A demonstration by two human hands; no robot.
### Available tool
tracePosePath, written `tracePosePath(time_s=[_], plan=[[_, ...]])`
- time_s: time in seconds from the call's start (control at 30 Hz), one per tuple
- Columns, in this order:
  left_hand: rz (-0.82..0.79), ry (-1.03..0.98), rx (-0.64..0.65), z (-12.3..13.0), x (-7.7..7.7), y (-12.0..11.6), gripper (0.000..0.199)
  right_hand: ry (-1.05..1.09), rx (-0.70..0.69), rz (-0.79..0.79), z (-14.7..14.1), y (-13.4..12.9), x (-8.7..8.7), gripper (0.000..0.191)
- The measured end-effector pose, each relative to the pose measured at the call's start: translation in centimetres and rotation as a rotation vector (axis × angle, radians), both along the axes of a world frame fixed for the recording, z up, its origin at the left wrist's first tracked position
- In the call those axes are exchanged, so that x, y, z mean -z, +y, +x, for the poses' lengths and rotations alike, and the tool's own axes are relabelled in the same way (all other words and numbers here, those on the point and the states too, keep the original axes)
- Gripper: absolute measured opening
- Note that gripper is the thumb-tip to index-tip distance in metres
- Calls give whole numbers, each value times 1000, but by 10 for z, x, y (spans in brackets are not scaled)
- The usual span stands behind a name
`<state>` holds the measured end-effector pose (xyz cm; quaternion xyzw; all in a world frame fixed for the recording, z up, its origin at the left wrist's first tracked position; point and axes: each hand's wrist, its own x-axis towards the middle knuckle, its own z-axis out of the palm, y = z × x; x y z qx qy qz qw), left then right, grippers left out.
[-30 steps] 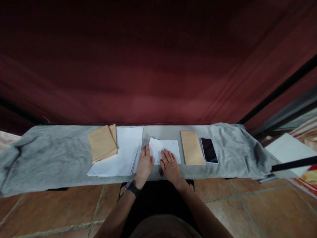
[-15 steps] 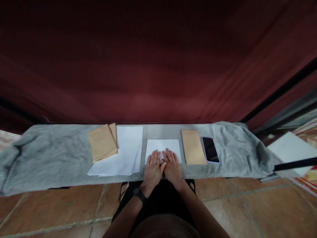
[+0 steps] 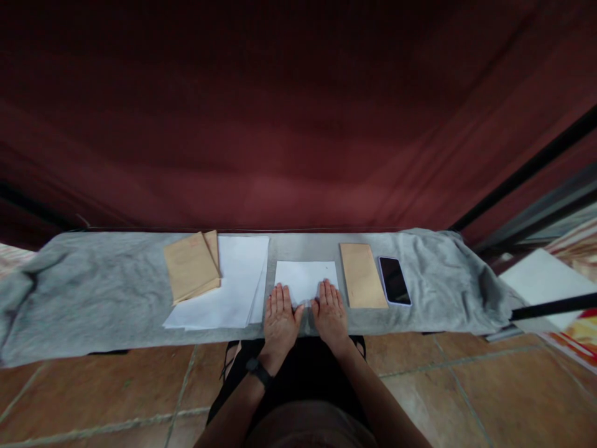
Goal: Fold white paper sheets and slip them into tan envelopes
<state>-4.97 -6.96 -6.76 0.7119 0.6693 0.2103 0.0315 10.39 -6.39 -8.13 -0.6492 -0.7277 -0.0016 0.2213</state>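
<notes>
A small white sheet, perhaps folded, (image 3: 305, 277) lies flat in front of me on the grey cloth. My left hand (image 3: 280, 318) rests palm down on its lower left corner, fingers stretched out, with a dark band on the wrist. On the lower right corner lies my right hand (image 3: 330, 313), also flat with its fingers extended. Both hands are apart from each other and hold nothing. Right of the sheet is a brown envelope (image 3: 364, 275). To the left, larger white sheets (image 3: 237, 280) lie partly under several brown envelopes (image 3: 191, 264).
A phone with a pale edge (image 3: 395, 281) lies right of the single envelope. The grey cloth (image 3: 107, 286) covers a long narrow table. Behind it hangs a dark red curtain (image 3: 298, 155). A black bar (image 3: 555, 306) crosses at the right, near some printed papers.
My hands have moved apart, the left one outward to the left and the right one outward to the right, uncovering the sheet's middle. The view has shifted slightly.
</notes>
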Motion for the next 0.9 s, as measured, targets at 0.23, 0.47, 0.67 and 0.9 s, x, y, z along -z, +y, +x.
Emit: tracePosePath(time_s=[0.23, 0.47, 0.67, 0.9], plan=[[59, 10, -39, -7, 8, -3, 69, -20, 29, 24, 1, -3, 2, 56], [143, 84, -49, -11, 14, 0, 64, -53, 56, 76, 4, -8, 6, 56], [162, 141, -24, -12, 9, -1, 61, -43, 49, 113, 6, -12, 10, 58], [69, 187, 266, 11, -3, 4, 56, -41, 48, 79, 6, -11, 12, 57]])
